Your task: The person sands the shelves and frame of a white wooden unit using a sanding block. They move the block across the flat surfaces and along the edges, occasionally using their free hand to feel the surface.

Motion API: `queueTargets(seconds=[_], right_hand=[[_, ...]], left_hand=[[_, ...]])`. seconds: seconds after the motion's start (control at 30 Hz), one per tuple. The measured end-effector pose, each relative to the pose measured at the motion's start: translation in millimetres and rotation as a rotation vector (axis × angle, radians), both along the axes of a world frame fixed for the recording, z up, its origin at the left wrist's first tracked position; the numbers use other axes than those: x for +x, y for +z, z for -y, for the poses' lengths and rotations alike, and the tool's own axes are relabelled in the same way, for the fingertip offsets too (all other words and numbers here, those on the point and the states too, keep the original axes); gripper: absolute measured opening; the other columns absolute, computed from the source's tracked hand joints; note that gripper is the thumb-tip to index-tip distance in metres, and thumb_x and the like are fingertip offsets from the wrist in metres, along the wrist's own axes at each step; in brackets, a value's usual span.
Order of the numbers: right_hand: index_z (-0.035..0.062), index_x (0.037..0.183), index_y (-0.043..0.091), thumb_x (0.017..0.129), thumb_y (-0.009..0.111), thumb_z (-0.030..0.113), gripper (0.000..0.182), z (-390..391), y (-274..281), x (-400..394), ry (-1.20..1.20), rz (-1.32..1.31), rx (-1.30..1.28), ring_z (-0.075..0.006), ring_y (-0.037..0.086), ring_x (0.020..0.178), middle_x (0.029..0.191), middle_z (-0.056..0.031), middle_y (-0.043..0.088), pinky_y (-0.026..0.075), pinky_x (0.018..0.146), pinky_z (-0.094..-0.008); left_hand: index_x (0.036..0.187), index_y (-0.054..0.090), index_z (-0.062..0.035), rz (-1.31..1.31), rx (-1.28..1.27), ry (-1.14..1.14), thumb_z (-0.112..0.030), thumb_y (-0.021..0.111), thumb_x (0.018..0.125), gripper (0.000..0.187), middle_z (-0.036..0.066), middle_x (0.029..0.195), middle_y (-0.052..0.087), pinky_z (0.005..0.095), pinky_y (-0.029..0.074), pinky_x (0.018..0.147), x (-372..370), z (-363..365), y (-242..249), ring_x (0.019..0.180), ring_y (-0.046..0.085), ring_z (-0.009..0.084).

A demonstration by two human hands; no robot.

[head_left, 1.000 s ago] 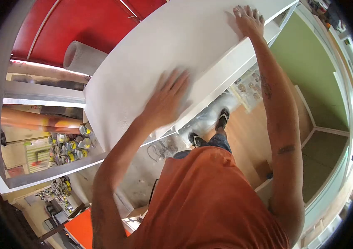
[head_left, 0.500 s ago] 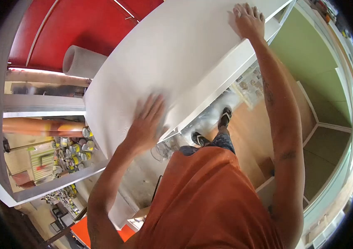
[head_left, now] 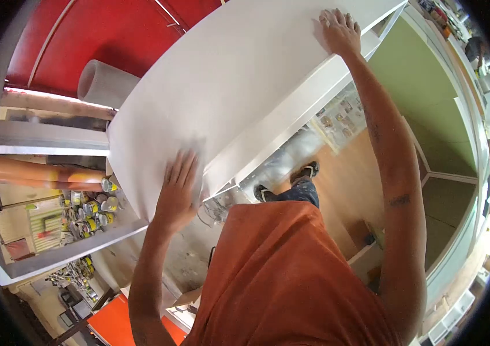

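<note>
A broad white panel [head_left: 222, 86] with a raised front edge spans the view before me. My left hand [head_left: 177, 190] lies on its near left part, fingers stretched out and pointing away from me, holding nothing. Toward the far right end of the same panel rests my right hand [head_left: 340, 33], palm down with its fingers spread; pale dust or paint shows on the fingertips. Both hands are empty. Under the panel's front edge I see my dark shoes [head_left: 285, 181] on the floor.
A grey-white roll [head_left: 103, 83] stands against a red panel [head_left: 100, 34] at the back left. Several paint cans [head_left: 92, 213] sit below a white frame [head_left: 77, 245] on the left. Green panels [head_left: 423, 98] with white edging are on the right. An orange surface [head_left: 121, 320] lies lower left.
My left hand has slid toward me and a little left over the white panel. The right hand stays at the far end. The view has shifted slightly.
</note>
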State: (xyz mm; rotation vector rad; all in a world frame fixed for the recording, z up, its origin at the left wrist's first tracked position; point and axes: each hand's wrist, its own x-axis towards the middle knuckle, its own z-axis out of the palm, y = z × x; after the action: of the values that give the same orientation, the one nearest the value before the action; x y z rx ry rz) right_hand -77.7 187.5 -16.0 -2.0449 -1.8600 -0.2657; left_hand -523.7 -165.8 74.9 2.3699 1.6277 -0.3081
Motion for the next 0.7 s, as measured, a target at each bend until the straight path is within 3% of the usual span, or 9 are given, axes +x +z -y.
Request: queueTargets(seconds=[0.1,0.27,0.33,0.4,0.47,0.5,0.57,0.63,0.7], right_hand=[[0.0249,0.155,0.045,0.107,0.031,0.051,0.056,7,1,-5,-0.011,0.012,-0.003,-0.0386,0.028,0.153,0.166,-0.0096,0.035,0.018,0.125,-0.0549],[0.0237,0.153,0.048,0.107,0.033,0.05,0.055,9,6,-5,-0.002,-0.012,0.029,-0.0399,0.03,0.152,0.164,-0.0099,0.038,0.019,0.125,-0.0549],[0.0236,0.152,0.05,0.106,0.034,0.051,0.055,9,10,-5,0.011,-0.033,0.02,-0.0414,0.032,0.151,0.163,-0.0105,0.04,0.019,0.125,-0.0549],[0.0243,0.15,0.051,0.106,0.037,0.047,0.051,5,10,6,0.052,-0.025,0.053,-0.0421,0.035,0.149,0.161,-0.0112,0.042,0.025,0.123,-0.0556],[0.0242,0.151,0.049,0.106,0.04,0.038,0.048,-10,5,41,0.209,0.256,-0.083,-0.04,0.036,0.149,0.161,-0.0109,0.041,0.032,0.12,-0.0554],[0.0251,0.152,0.046,0.105,0.041,0.034,0.048,-48,-11,84,0.282,0.255,-0.108,-0.0387,0.036,0.149,0.162,-0.01,0.04,0.033,0.119,-0.0559],[0.0252,0.156,0.041,0.104,0.042,0.028,0.051,-91,-23,147,0.325,0.421,-0.21,-0.0366,0.036,0.15,0.163,-0.0088,0.038,0.033,0.119,-0.0567],[0.023,0.158,0.037,0.105,0.04,0.03,0.054,-121,-14,184,0.269,0.623,-0.266,-0.0373,0.033,0.151,0.166,-0.0086,0.034,0.03,0.121,-0.057],[0.0215,0.159,0.035,0.106,0.038,0.033,0.054,-125,-7,170,0.282,0.65,-0.274,-0.0388,0.031,0.152,0.167,-0.0087,0.031,0.028,0.122,-0.0569]], left_hand=[[0.159,0.025,0.0041,0.031,0.002,-0.001,-0.032,0.066,0.095,0.084,0.021,0.168,0.021,0.0542,0.011,0.128,14,-11,5,0.158,0.011,0.0383],[0.156,0.031,0.0039,0.279,0.293,-0.346,-0.036,0.062,0.098,0.077,0.021,0.166,0.027,0.0526,0.015,0.128,159,-162,-19,0.156,0.019,0.0374],[0.156,0.032,0.0024,0.328,0.358,-0.392,-0.039,0.06,0.099,0.075,0.02,0.165,0.03,0.0518,0.017,0.127,210,-208,-34,0.155,0.021,0.037],[0.156,0.033,0.0018,0.39,0.385,-0.374,-0.039,0.06,0.099,0.075,0.02,0.164,0.031,0.0514,0.017,0.127,219,-212,-42,0.155,0.022,0.0371],[0.157,0.032,0.001,0.413,0.372,-0.356,-0.039,0.062,0.098,0.077,0.019,0.164,0.032,0.0504,0.018,0.128,206,-196,-41,0.155,0.023,0.037],[0.157,0.031,0.0007,0.379,0.354,-0.34,-0.039,0.064,0.097,0.079,0.019,0.165,0.031,0.0499,0.018,0.128,185,-173,-37,0.155,0.023,0.037],[0.157,0.035,-0.0004,0.331,0.287,-0.143,-0.036,0.065,0.096,0.077,0.016,0.166,0.03,0.0517,0.019,0.127,128,-109,-26,0.155,0.024,0.0352],[0.16,0.027,-0.002,0.184,0.147,0.106,-0.031,0.069,0.094,0.083,0.016,0.167,0.027,0.0527,0.019,0.127,81,-35,0,0.156,0.02,0.0362],[0.161,0.026,-0.0024,0.109,0.078,0.261,-0.03,0.07,0.094,0.085,0.016,0.167,0.027,0.0529,0.019,0.127,65,-9,4,0.157,0.019,0.0362]])
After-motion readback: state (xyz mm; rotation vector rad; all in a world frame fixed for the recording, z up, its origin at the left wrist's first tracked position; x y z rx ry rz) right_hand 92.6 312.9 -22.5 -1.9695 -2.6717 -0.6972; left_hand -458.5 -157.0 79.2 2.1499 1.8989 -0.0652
